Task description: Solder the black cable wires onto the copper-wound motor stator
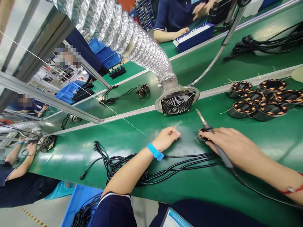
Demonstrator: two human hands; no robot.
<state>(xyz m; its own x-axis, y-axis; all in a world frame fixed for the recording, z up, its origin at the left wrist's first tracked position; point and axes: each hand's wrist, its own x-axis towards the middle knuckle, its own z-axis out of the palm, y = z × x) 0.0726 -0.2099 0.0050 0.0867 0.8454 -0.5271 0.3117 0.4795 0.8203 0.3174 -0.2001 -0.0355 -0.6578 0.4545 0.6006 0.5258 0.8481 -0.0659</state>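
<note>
My right hand (227, 143) grips a soldering iron (219, 151), its bare metal tip angled up and away to the left. Under those fingers sits a small dark motor stator (201, 135) with copper-coloured windings, partly covered by the hand. My left hand (167, 137), with a blue wristband, is closed in a pinch just above the green bench; whatever lies between its fingertips is too small to make out. A thin pale wire (127, 121) slants down from the upper left and fades out near that hand. Black cables (180, 162) run beneath my left forearm toward the right hand.
A fume extractor (177, 103) on a silver flexible duct (142, 44) hangs ahead. Several stators (262, 97) are grouped at right. A blue crate (78, 201) of cables stands below the bench edge. Co-workers sit across and at far left.
</note>
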